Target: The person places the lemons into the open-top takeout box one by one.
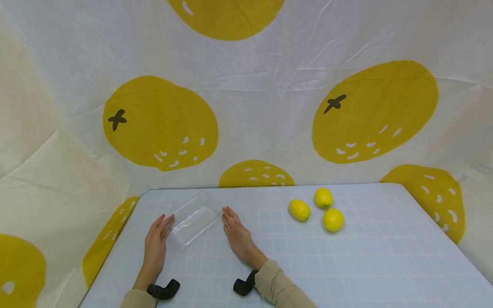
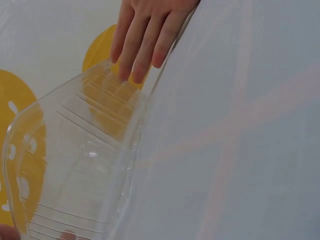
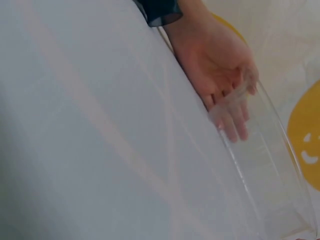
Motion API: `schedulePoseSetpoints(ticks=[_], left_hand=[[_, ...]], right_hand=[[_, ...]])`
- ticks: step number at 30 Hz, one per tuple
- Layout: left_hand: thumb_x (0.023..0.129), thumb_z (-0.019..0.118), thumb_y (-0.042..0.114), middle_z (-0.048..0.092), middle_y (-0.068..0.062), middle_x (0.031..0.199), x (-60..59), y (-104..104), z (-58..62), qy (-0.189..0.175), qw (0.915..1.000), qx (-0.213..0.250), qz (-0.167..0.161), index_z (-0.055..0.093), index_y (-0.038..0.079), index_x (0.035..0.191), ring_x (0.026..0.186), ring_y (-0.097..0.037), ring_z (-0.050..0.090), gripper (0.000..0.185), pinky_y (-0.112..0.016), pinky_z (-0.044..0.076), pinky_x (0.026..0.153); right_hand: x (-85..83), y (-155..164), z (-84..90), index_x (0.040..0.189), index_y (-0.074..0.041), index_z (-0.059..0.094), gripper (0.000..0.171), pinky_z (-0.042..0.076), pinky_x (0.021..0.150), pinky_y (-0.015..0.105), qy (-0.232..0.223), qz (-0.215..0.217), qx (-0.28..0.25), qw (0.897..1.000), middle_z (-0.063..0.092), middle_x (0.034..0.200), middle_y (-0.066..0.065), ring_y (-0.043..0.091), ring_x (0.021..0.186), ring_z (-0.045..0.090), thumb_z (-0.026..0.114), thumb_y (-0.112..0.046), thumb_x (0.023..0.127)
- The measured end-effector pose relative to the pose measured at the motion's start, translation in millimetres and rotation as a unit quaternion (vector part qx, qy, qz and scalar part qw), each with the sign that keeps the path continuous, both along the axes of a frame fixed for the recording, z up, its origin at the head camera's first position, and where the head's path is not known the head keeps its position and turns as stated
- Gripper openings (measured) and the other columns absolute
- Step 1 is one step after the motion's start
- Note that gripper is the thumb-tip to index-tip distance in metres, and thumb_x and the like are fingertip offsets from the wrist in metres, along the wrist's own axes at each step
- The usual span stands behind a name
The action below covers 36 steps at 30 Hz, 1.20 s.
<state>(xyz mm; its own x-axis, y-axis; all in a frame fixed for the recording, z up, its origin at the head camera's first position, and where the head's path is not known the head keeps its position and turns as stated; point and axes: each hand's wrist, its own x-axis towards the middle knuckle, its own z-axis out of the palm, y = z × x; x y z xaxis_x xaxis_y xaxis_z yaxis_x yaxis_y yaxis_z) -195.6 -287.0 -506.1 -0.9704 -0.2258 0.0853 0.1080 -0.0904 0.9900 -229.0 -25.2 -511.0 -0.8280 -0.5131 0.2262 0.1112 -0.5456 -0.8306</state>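
A clear plastic container (image 1: 197,218), shaped like a shallow rectangular tray, sits at the left part of the table, turned at an angle. My left hand (image 1: 155,237) is at its left end; through the transparent wall in the right wrist view, the left hand's fingers (image 3: 231,122) look nearly straight, with the thumb by the rim. On the opposite end, my right hand (image 1: 239,237) has its fingers extended, fingertips right at the container's edge. The left wrist view shows those right fingers (image 2: 142,47) straight and side by side along the end wall (image 2: 107,95).
Three yellow lemons (image 1: 299,210) (image 1: 324,197) (image 1: 333,220) lie grouped toward the back right of the table. A pale blue checked cloth (image 1: 369,265) covers the tabletop. Behind it hangs a white curtain (image 1: 265,128) printed with big yellow fruit.
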Motion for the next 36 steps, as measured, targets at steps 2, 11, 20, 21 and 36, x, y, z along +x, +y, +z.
schedulePoseSetpoints(ticks=[2,11,20,21,36], left_hand=[[0.110,0.027,0.031,0.039,-0.019,0.152,-0.2,0.4,0.9,-0.002,1.0000,0.004,0.002,0.016,-0.003,0.153,0.136,-0.015,0.044,0.056,-0.025,0.029,0.115],[0.110,0.027,0.031,0.044,-0.018,0.151,-0.9,-0.1,1.0,-0.008,0.9999,-0.006,-0.011,0.022,-0.004,0.151,0.134,-0.014,0.048,0.054,-0.021,0.033,0.112],[0.110,0.031,0.028,0.045,-0.023,0.149,-1.1,-1.6,-3.2,0.019,0.9993,-0.009,-0.032,0.027,-0.009,0.149,0.128,-0.010,0.054,0.054,-0.018,0.040,0.105],[0.110,0.031,0.028,0.044,-0.024,0.149,-1.5,-1.9,-3.7,0.019,0.9992,-0.010,-0.035,0.027,-0.009,0.149,0.128,-0.010,0.054,0.054,-0.018,0.040,0.105],[0.109,0.036,0.026,0.036,-0.025,0.151,3.2,20.5,7.1,0.001,0.9985,-0.004,-0.055,0.028,-0.010,0.149,0.128,-0.007,0.053,0.054,-0.020,0.041,0.103]], right_hand=[[-0.2,-0.1,-0.2,0.155,0.003,-0.007,0.063,-0.007,0.121,0.045,0.002,-0.001,0.001,1.000,-0.008,0.164,0.020,0.033,0.151,-0.009,0.022,-0.021,0.105],[-1.3,0.4,-1.6,0.156,0.001,-0.009,0.062,-0.007,0.121,0.045,0.009,-0.003,0.006,1.000,-0.008,0.164,0.019,0.032,0.151,-0.009,0.021,-0.018,0.105],[-0.8,0.9,-1.3,0.155,-0.001,-0.012,0.066,-0.008,0.120,0.047,0.014,-0.019,0.013,1.000,-0.007,0.165,0.018,0.033,0.151,-0.010,0.024,-0.019,0.104],[-0.6,1.1,-1.4,0.156,-0.001,-0.011,0.066,-0.008,0.120,0.047,0.015,-0.021,0.015,1.000,-0.007,0.165,0.018,0.032,0.151,-0.010,0.024,-0.020,0.104],[-3.4,13.1,-2.0,0.157,-0.006,-0.011,0.065,-0.005,0.121,0.046,0.016,-0.057,0.032,0.998,-0.007,0.165,0.014,0.029,0.151,-0.010,0.025,-0.021,0.105]])
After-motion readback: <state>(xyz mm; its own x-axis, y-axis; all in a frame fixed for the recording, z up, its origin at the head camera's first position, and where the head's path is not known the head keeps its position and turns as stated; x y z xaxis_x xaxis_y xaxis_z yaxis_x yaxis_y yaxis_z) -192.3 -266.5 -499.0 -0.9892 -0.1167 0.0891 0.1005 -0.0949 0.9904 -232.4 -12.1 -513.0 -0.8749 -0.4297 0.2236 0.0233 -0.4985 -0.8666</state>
